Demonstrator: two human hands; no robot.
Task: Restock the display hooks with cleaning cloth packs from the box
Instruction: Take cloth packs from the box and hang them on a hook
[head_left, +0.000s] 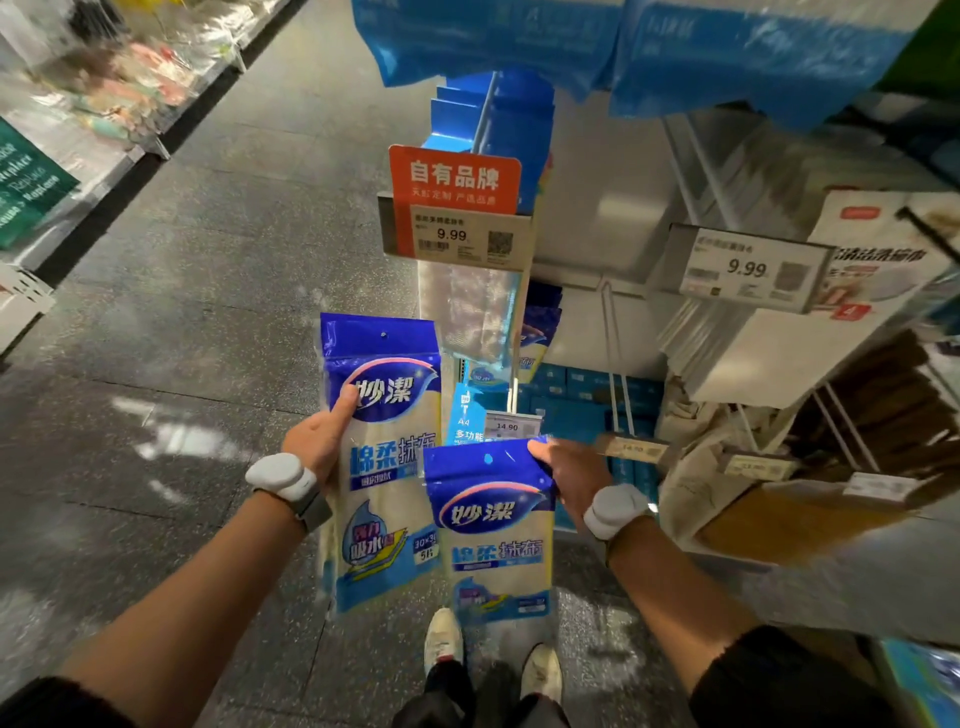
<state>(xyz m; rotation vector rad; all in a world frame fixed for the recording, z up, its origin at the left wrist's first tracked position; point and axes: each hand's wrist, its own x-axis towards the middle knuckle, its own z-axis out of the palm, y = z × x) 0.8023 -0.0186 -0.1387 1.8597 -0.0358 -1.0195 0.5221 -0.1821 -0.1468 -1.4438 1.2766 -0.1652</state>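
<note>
Cleaning cloth packs were in both your hands, raised before the display hooks (614, 332): your left hand (317, 441) gripped the higher pack (387, 467) along its edge, thumb across the front, while your right hand (566, 473) pinched the lower pack (493, 525) by its top corner. You held each upright with its hang hole (383, 335) uppermost and uncovered, probably so it could slide onto a hook.

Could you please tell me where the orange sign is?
In the head view, the orange sign sits just above centre, on top of the leftmost 9.99 price tag, above the cloth pack in the left hand.
</note>
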